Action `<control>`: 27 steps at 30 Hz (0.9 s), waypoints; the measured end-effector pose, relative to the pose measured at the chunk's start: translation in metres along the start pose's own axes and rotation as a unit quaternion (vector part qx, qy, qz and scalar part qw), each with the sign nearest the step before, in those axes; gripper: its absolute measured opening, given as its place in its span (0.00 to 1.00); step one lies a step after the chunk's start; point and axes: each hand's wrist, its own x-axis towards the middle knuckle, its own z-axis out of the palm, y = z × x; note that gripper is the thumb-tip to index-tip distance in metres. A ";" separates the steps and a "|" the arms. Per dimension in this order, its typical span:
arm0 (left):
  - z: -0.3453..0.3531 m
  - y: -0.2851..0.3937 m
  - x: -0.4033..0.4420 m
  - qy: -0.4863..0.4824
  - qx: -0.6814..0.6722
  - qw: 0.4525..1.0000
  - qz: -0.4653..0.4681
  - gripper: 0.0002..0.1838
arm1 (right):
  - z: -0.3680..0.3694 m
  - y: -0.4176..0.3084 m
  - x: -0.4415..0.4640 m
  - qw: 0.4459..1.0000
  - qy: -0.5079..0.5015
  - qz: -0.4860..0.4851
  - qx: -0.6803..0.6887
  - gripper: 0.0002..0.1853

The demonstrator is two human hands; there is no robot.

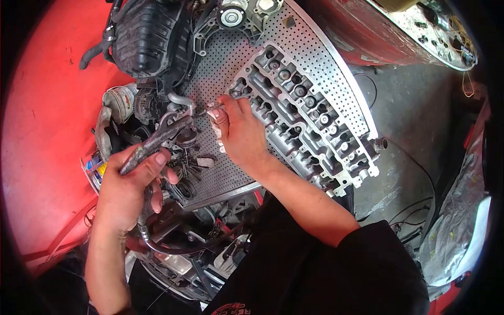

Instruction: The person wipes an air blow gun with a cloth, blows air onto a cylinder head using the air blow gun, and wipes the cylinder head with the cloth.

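Note:
My left hand [134, 178] is closed round a worn grey gun-shaped air tool [157, 139]. A hose [146, 239] runs from below that hand. The tool's thin front end points toward my right hand [241, 131]. My right hand is closed, with a crumpled white rag [217, 128] under its fingers; its fingertips are at the tool's tip, and whether they also pinch a small part I cannot make out. Right beside it, a silver cylinder head [294, 113] lies on the perforated metal table [223, 68], its valve bores and seats facing up.
A black plastic engine part [144, 39] and an alternator [144, 105] are at the left. A metal bracket with a pulley [231, 18] lies at the back. Bolts [184, 165] and a small pale block [205, 162] sit near the front edge. A drum [367, 39] stands behind right.

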 end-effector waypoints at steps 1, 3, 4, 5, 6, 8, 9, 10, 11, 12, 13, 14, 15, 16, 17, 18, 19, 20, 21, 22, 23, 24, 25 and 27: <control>0.000 0.003 0.001 0.001 0.000 1.000 -0.001 0.12 | -0.002 -0.001 0.001 1.000 0.000 0.005 0.007 0.20; -0.001 0.008 0.002 -0.008 0.021 1.000 0.003 0.11 | -0.002 -0.001 0.003 1.000 -0.004 0.011 0.003 0.20; 0.000 0.009 0.003 -0.007 0.022 1.000 0.002 0.11 | -0.002 -0.001 0.003 1.000 -0.006 0.017 -0.001 0.20; 0.001 0.010 0.002 -0.005 0.033 0.999 -0.002 0.11 | -0.002 -0.001 0.003 1.000 -0.007 0.016 0.001 0.20; 0.003 0.011 0.001 -0.003 0.043 0.999 -0.006 0.10 | -0.002 0.001 0.003 1.000 -0.002 0.008 0.006 0.21; 0.007 0.010 -0.002 0.002 0.056 0.998 -0.003 0.10 | 0.001 0.005 0.000 1.000 0.005 0.001 0.012 0.22; 0.010 0.010 -0.004 0.003 0.068 0.998 0.000 0.10 | 0.003 0.006 -0.003 0.999 0.028 -0.017 0.007 0.22; 0.012 0.010 -0.006 0.001 0.068 0.998 0.000 0.10 | 0.004 0.008 -0.009 0.998 0.051 -0.034 0.000 0.23; 0.015 0.009 -0.008 0.001 0.064 0.998 0.007 0.10 | 0.001 0.009 -0.018 0.998 0.051 -0.033 -0.001 0.23; 0.015 0.008 -0.009 0.002 0.059 0.998 0.013 0.10 | -0.007 0.012 -0.032 0.998 -0.021 -0.026 -0.061 0.26; 0.014 0.008 -0.008 0.000 0.057 0.998 0.011 0.10 | -0.016 0.016 -0.046 0.988 -0.094 -0.019 -0.121 0.30; 0.011 0.007 -0.006 -0.005 0.050 0.999 0.015 0.11 | -0.026 0.023 -0.060 0.987 -0.100 -0.017 -0.123 0.30; 0.009 0.006 -0.005 -0.010 0.043 0.999 0.018 0.11 | -0.039 0.033 -0.075 0.960 -0.170 -0.020 -0.221 0.31; 0.010 0.008 -0.006 -0.002 0.049 0.999 0.011 0.11 | -0.051 0.042 -0.085 0.918 -0.238 -0.025 -0.317 0.33; 0.010 0.008 -0.005 -0.002 0.041 0.999 0.006 0.11 | -0.064 0.047 -0.088 0.914 -0.246 -0.026 -0.322 0.33; 0.010 0.007 -0.005 -0.004 0.067 0.998 0.009 0.10 | -0.075 0.050 -0.090 0.883 -0.276 -0.025 -0.379 0.36; 0.010 0.006 -0.005 -0.005 0.094 0.996 0.012 0.10 | -0.084 0.053 -0.092 0.848 -0.304 -0.025 -0.433 0.39; 0.012 0.006 -0.007 0.014 0.087 0.996 0.010 0.10 | -0.090 0.057 -0.091 0.837 -0.317 -0.027 -0.445 0.39; 0.011 0.005 -0.007 0.016 0.081 0.997 0.007 0.10 | -0.096 0.060 -0.090 0.827 -0.328 -0.028 -0.456 0.39; 0.009 0.006 -0.006 0.008 0.086 0.996 0.005 0.10 | -0.101 0.064 -0.089 0.821 -0.341 -0.025 -0.457 0.40; 0.007 0.007 -0.005 0.001 0.092 0.996 0.005 0.11 | -0.105 0.065 -0.088 0.820 -0.341 -0.028 -0.460 0.40; 0.007 0.008 -0.005 0.005 0.092 0.996 0.011 0.11 | -0.110 0.065 -0.089 0.812 -0.348 -0.043 -0.467 0.40; 0.007 0.006 -0.005 0.003 0.089 0.996 0.012 0.11 | -0.114 0.065 -0.090 0.803 -0.355 -0.057 -0.475 0.41; 0.008 0.005 -0.005 0.016 0.065 0.998 0.021 0.11 | -0.114 0.069 -0.089 0.808 -0.340 -0.086 -0.473 0.42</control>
